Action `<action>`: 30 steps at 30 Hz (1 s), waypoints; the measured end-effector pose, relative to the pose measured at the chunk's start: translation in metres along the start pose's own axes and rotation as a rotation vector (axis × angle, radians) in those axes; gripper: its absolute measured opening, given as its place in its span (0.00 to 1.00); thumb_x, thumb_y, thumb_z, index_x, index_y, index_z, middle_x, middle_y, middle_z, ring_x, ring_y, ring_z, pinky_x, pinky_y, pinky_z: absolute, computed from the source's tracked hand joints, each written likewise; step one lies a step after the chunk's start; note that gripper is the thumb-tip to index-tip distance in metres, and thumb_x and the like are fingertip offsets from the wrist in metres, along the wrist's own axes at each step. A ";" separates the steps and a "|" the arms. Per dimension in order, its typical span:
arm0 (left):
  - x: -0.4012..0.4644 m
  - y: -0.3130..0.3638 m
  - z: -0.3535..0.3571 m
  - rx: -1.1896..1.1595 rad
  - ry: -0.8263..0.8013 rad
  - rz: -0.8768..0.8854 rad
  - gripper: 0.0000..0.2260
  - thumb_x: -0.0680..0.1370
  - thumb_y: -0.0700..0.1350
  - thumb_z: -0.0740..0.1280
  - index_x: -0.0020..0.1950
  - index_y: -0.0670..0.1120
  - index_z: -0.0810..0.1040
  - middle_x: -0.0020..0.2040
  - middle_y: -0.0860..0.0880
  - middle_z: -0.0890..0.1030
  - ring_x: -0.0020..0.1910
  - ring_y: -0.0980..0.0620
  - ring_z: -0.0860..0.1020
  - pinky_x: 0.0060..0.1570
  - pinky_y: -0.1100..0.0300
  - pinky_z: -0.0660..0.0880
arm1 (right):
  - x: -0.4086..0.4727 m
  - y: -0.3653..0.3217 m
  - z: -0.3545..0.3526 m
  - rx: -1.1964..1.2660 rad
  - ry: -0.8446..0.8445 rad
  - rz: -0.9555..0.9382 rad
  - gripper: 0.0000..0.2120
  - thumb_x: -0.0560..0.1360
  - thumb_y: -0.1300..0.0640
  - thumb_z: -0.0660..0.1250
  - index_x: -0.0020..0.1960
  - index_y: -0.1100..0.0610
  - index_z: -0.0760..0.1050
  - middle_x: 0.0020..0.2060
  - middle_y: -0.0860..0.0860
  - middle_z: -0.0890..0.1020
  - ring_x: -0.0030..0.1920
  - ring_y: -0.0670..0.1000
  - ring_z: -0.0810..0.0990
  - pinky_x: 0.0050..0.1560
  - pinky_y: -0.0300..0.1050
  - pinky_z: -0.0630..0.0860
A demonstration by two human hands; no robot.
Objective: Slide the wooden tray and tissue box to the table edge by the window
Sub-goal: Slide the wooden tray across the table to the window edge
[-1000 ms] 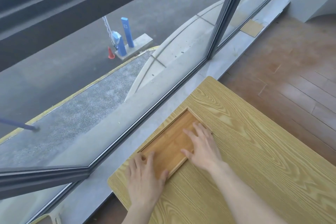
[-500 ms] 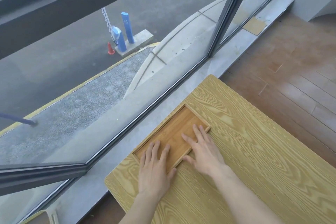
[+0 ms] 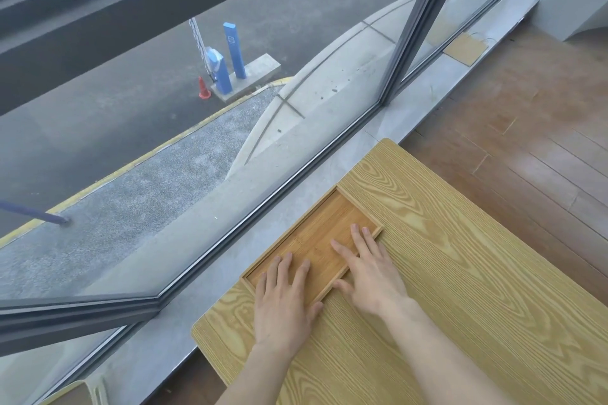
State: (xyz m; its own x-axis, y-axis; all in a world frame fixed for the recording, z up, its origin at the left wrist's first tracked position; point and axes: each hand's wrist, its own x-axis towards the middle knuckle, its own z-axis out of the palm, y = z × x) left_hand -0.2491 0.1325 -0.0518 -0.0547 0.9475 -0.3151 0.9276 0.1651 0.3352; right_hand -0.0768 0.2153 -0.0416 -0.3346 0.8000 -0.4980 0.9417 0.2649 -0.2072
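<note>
Fingers [image 3: 357,242] flat, rectangular bamboo tray [image 3: 324,233]

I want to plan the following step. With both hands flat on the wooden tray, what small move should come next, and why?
Probably lift both hands off and look for the tissue box. The wooden tray already lies along the table edge by the window, the left hand and right hand resting open on it, and no tissue box is in view.

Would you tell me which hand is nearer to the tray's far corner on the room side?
Right. The right hand has fingertips just short of that corner of the wooden tray; the left hand lies flat across the tray's near end.
</note>
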 end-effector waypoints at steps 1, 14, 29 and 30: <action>0.000 0.000 0.000 0.003 -0.001 0.000 0.34 0.76 0.65 0.64 0.79 0.59 0.56 0.82 0.51 0.53 0.81 0.47 0.48 0.78 0.48 0.52 | 0.000 0.000 0.000 0.001 0.001 0.000 0.39 0.79 0.38 0.64 0.82 0.42 0.48 0.83 0.56 0.38 0.82 0.57 0.37 0.82 0.58 0.46; 0.011 0.001 -0.014 0.057 0.035 0.064 0.34 0.73 0.70 0.57 0.75 0.56 0.65 0.77 0.47 0.65 0.78 0.44 0.59 0.77 0.45 0.55 | -0.020 0.009 0.000 -0.016 0.109 0.070 0.42 0.76 0.27 0.55 0.83 0.44 0.47 0.83 0.57 0.42 0.82 0.58 0.38 0.81 0.63 0.41; 0.087 0.097 -0.063 0.168 0.019 0.500 0.41 0.72 0.77 0.47 0.81 0.60 0.46 0.83 0.48 0.44 0.81 0.45 0.37 0.77 0.41 0.37 | -0.114 0.092 -0.036 0.126 0.214 0.522 0.47 0.71 0.20 0.46 0.82 0.41 0.38 0.82 0.54 0.37 0.82 0.56 0.35 0.80 0.64 0.38; 0.087 0.110 -0.062 0.174 0.018 0.528 0.41 0.72 0.77 0.47 0.81 0.60 0.46 0.83 0.48 0.43 0.81 0.44 0.38 0.77 0.41 0.37 | -0.126 0.100 -0.036 0.136 0.223 0.552 0.48 0.70 0.19 0.45 0.82 0.41 0.37 0.82 0.54 0.36 0.82 0.56 0.35 0.80 0.64 0.37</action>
State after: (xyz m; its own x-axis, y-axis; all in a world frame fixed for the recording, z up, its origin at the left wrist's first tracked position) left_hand -0.1747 0.2498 0.0126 0.4295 0.8939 -0.1279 0.8777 -0.3800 0.2919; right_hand 0.0605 0.1603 0.0310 0.2311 0.8969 -0.3770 0.9563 -0.2808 -0.0819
